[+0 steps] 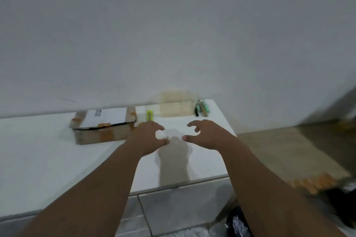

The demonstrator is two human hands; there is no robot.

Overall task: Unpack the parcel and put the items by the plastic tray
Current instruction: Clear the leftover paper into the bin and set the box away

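While both arms reach out over the white tabletop, the left hand and right hand hover side by side with fingers curled and spread, holding nothing; neither touches the surface, as far as the blur lets me judge.

One parcel, a flat cardboard box with brown tape and a white label on its lid, lies at about ten o'clock from the left hand, just beside it and apart from the fingers. Its lid looks slightly lifted along the near edge.

One clear plastic tray stands against the wall at twelve o'clock from the gap between the hands, well beyond the fingertips. One yellow-green tool, perhaps a cutter, lies just past the left hand's knuckles at twelve o'clock, between parcel and tray.

At one o'clock from the right hand, just right of the tray, sits a small cluster of items: I count roughly three, one dark, one brownish, one pale green, though the picture is too soft to name them.

The tabletop's right edge ends near the right forearm; tiled floor shows below at six o'clock.
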